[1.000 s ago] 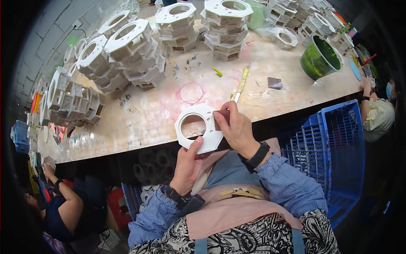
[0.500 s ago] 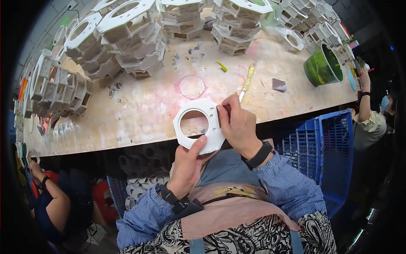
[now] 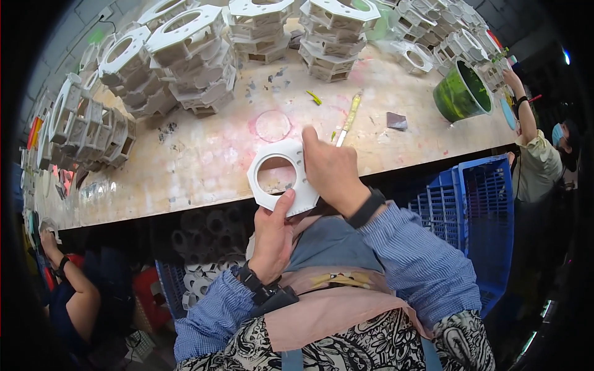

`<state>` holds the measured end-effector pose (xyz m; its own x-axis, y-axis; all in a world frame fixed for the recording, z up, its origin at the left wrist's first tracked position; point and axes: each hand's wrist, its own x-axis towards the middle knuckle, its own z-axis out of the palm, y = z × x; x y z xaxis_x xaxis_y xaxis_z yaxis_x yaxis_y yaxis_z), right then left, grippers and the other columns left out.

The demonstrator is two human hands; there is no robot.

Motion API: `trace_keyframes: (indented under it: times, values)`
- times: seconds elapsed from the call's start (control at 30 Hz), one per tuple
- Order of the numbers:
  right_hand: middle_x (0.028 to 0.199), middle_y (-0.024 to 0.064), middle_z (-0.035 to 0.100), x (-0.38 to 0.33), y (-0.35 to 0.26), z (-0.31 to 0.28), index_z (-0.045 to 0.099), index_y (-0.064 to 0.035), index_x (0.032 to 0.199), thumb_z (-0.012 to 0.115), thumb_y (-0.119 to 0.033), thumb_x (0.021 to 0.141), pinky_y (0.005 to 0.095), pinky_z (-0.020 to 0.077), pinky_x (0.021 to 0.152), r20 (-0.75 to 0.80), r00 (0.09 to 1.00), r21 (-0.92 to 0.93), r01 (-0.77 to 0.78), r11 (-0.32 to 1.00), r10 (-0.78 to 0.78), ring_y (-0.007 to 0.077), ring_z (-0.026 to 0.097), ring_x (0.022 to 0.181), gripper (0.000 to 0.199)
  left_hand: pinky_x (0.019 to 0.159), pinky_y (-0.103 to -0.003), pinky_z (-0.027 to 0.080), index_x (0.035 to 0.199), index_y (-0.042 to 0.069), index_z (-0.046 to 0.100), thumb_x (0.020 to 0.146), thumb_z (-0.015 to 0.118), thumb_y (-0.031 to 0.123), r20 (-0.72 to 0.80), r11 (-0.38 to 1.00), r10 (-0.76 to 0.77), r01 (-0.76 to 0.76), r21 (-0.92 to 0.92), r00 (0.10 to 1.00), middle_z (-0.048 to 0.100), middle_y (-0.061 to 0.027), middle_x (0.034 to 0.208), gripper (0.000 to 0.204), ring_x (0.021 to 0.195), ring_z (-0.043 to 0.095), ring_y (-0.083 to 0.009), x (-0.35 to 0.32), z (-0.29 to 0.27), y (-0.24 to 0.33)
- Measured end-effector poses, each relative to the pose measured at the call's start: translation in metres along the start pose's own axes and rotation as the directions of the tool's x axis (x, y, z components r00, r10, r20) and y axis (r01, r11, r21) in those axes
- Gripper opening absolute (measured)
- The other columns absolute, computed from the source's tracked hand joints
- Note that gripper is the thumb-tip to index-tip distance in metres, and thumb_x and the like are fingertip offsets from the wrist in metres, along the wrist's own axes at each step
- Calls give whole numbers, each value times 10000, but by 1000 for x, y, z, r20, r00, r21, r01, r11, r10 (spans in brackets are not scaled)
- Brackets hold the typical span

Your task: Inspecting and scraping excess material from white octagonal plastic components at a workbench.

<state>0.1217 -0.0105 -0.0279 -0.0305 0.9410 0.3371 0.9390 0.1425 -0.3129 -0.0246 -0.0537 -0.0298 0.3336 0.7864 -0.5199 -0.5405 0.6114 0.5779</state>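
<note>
A white octagonal plastic frame (image 3: 304,193) with a large round opening and small holes along one side is tilted over the table's front edge. My left hand (image 3: 274,244) grips its near edge, thumb on the top face and fingers underneath. At the frame's right side is my right hand (image 3: 333,173), its fingers curled together against the edge. Whatever those fingers hold, if anything, is hidden behind the hand. Just beyond the right hand lies a yellow-handled knife (image 3: 351,114), its blade pointing towards me.
Stacks of similar white frames (image 3: 193,59) line the table's back and left. A green-stained bucket (image 3: 461,93), a brown square sheet (image 3: 396,120) and a yellow-green scrap (image 3: 314,98) are on the table (image 3: 204,154). Blue crates (image 3: 482,216) stand below at right. Co-workers (image 3: 538,154) are at both sides.
My right hand has slid up along the frame's right edge, away from me, and its fingers are more curled. The left hand keeps its grip. The co-worker at right has raised an arm.
</note>
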Motion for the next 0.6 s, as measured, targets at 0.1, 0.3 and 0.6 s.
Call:
trace_keyframes:
  times: [0.1, 0.3, 0.6]
  values:
    - [654, 132, 626, -24, -10, -13, 448, -61, 988, 543, -46, 792, 436, 470, 471, 68, 996, -9, -48, 999, 49, 324, 638, 575, 218, 905, -415, 547, 1267, -46, 444, 928, 597, 144, 16, 1000, 6, -6, -12, 1000, 571, -156, 1195, 418, 1038, 619, -252, 6, -3, -3]
    - [569, 124, 586, -6, -2, -5, 446, -59, 956, 520, -111, 897, 436, 421, 430, 8, 1000, 18, -21, 1000, 21, 328, 608, 523, 109, 895, -408, 550, 1264, -40, 454, 923, 607, 143, -3, 1000, 28, -28, -8, 1000, 578, -151, 1189, 416, 1033, 624, -247, 1, 0, 0]
    - [654, 142, 627, -3, -6, -3, 435, -36, 1009, 551, -49, 788, 463, 461, 493, 90, 995, -13, -51, 999, 52, 339, 646, 601, 250, 891, -410, 549, 1264, -26, 457, 920, 608, 138, 2, 1000, -12, 12, -19, 1000, 582, -143, 1182, 409, 1031, 624, -240, 3, -2, 1]
